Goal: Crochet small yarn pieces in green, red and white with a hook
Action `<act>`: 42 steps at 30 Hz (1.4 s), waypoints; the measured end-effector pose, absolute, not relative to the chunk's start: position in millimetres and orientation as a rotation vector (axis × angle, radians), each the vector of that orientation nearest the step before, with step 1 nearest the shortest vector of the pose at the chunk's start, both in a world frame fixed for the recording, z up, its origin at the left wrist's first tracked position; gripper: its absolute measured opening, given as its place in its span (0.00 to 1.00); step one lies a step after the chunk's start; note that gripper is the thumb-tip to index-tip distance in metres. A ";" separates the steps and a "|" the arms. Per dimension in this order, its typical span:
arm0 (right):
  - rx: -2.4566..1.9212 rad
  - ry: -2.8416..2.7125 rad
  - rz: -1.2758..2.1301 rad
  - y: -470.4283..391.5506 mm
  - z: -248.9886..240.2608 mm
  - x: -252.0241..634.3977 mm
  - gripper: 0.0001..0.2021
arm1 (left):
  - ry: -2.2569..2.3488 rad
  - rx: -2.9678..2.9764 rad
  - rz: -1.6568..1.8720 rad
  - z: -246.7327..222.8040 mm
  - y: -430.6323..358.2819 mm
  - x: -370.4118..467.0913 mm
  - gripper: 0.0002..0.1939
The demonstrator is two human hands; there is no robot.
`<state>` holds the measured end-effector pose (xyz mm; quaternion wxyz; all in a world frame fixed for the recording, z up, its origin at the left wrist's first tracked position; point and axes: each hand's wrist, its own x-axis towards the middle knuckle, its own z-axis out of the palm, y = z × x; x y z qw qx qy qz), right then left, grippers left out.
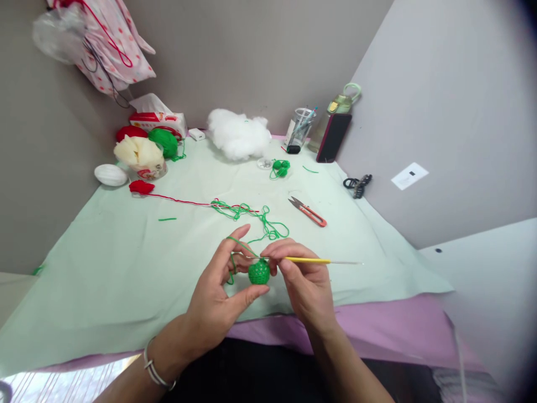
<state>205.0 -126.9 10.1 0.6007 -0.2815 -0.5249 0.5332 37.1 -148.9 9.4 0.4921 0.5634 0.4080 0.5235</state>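
Between my two hands is a small round green crochet piece [259,272]. My left hand [222,285] grips it from the left, thumb under its lower edge, with green yarn looped over the fingers. In my right hand [302,274] is a crochet hook [308,259] with a yellow handle, held nearly level. Its hooked tip lies at the top of the crochet piece, and its other thin end points right. Loose green yarn [268,224] runs in tangled loops across the cloth just beyond my hands.
Orange-handled thread snips [308,211] lie right of the yarn. Behind are white stuffing [239,134], small green pieces [280,168], a clear cup [300,130], a phone [334,137] and a bottle [329,120]. Red yarn [142,187], a green ball [163,144] and a tissue box [157,120] stand left.
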 end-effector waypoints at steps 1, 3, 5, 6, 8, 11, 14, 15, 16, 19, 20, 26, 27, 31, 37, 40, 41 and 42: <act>-0.650 -1.207 1.243 -126.9 9.8 204.6 0.07 | 0.973 1.359 1.284 10.5 -149.3 37.2 0.39; -0.642 -1.188 1.268 -127.0 9.1 203.8 0.07 | 0.950 1.367 1.313 11.7 -150.1 37.1 0.39; -0.629 -1.160 1.306 -127.1 8.4 202.8 0.07 | 0.963 1.404 1.332 11.1 -151.0 36.3 0.39; -0.621 -1.142 1.327 -127.1 8.1 202.3 0.06 | 0.981 1.428 1.336 10.2 -151.4 35.7 0.39; -0.602 -1.098 1.368 -126.9 7.7 201.5 0.06 | 1.023 1.480 1.323 7.9 -151.5 34.5 0.40; -0.583 -1.029 1.419 -126.2 7.5 201.3 0.04 | 1.038 1.566 1.280 5.4 -150.6 33.7 0.39; -0.592 -0.998 1.443 -125.3 7.2 202.4 0.04 | 1.027 1.631 1.252 5.0 -149.7 33.3 0.38; -0.597 -0.999 1.444 -125.0 7.0 202.8 0.04 | 1.031 1.638 1.239 5.0 -149.6 33.0 0.39; -0.601 -1.005 1.443 -124.7 6.6 203.2 0.04 | 1.038 1.639 1.225 5.1 -149.5 32.7 0.40; -0.607 -1.034 1.434 -124.6 4.3 204.7 0.05 | 1.051 1.644 1.190 4.8 -149.2 31.3 0.43; -0.607 -1.046 1.429 -124.8 3.2 205.4 0.05 | 1.051 1.645 1.181 4.6 -148.9 30.8 0.44; -0.615 -1.174 1.374 -126.6 -4.3 214.4 0.07 | 1.016 1.566 1.146 2.3 -147.0 30.1 0.51; -0.625 -1.211 1.352 -126.8 -4.8 216.4 0.07 | 1.008 1.549 1.141 2.1 -146.9 30.0 0.51; -0.673 -1.354 1.259 -127.6 -3.8 222.2 0.07 | 0.991 1.471 1.114 3.6 -146.4 29.3 0.53; -0.657 -1.294 1.244 -128.2 -4.7 218.7 0.08 | 0.964 1.399 1.133 4.9 -144.0 28.5 0.50; -0.633 -1.258 1.270 -127.5 -5.4 215.8 0.08 | 0.961 1.391 1.141 3.8 -143.7 27.8 0.48; -0.628 -1.266 1.277 -127.4 -5.3 215.4 0.08 | 0.962 1.384 1.142 3.8 -143.9 27.7 0.48; -0.624 -1.279 1.280 -127.4 -5.1 215.3 0.08 | 0.967 1.377 1.140 4.0 -144.1 27.7 0.48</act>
